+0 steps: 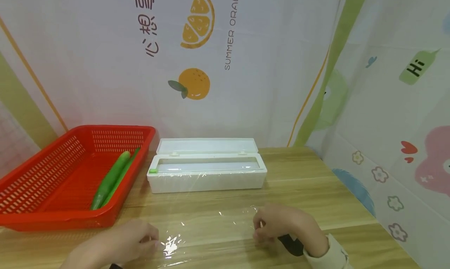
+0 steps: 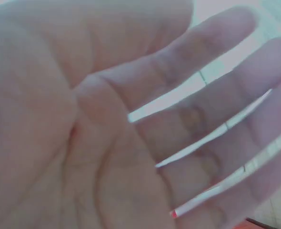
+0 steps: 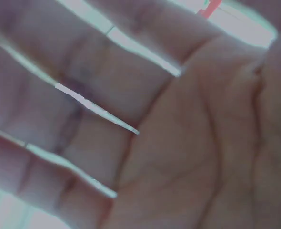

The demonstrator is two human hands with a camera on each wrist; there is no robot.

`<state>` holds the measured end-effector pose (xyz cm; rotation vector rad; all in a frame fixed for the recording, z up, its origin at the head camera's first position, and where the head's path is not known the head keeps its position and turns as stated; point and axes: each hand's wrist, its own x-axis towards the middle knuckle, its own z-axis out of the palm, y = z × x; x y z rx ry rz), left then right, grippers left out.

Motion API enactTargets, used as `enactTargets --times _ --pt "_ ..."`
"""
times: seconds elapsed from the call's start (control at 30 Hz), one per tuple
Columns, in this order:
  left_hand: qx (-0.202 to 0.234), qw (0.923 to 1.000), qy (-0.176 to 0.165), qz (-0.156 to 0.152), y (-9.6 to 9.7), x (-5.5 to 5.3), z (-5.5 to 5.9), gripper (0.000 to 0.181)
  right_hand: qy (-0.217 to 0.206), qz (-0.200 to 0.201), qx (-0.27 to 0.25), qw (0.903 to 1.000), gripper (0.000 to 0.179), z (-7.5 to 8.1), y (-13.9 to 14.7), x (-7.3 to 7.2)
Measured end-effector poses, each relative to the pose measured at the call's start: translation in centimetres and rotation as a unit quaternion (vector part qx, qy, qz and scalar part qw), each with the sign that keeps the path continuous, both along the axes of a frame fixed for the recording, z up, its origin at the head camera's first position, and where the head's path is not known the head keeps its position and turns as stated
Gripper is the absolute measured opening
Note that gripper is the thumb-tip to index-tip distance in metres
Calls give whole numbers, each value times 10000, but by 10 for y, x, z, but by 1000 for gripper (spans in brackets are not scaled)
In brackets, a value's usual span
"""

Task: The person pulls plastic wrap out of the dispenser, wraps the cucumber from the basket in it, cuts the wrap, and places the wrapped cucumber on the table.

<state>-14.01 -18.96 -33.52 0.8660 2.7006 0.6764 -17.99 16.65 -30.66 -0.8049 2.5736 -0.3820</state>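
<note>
A sheet of clear plastic wrap [image 1: 171,245] stretches from a white wrap dispenser box [image 1: 207,182] toward the front of the table, catching bright glints. My left hand [image 1: 123,241] pinches its left front corner between thumb and fingers. At the opposite corner, my right hand [image 1: 281,224] grips the wrap with curled fingers. Behind both hands stands the dispenser, its lid [image 1: 207,146] raised, with a small green slider [image 1: 153,170] at the left end. Each wrist view is mostly filled by a palm and fingers, and the pinching fingertips are hidden there.
To the left, a red plastic basket [image 1: 119,206] holds a cucumber [image 1: 111,177] and another long green vegetable [image 1: 121,178] beside it. The wooden table [image 1: 299,183] meets a printed curtain [image 1: 274,85] at the back and on the right.
</note>
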Motion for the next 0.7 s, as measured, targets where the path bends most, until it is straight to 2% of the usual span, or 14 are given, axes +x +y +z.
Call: enactTargets --times 0.1,0.23,0.4,0.5,0.63,0.7 --pt "19 9992 379 121 -1 -1 4 7 319 199 -133 9992 12 1 -5 -1" --pt "103 9972 655 353 -3 -2 12 4 781 473 -318 9953 8 1 -17 -2" --pt "92 9915 894 939 -9 -2 25 10 868 592 -520 9931 13 7 -40 -2" --pt "197 9864 1217 1084 -14 -4 34 10 987 699 -607 9908 17 11 -59 -2" --pt "420 9766 1775 1141 -20 -9 44 7 1498 1022 -584 9817 22 12 -88 0" --pt "468 9728 1847 1315 -22 -11 51 7 1847 1293 -535 9728 25 12 -105 2"
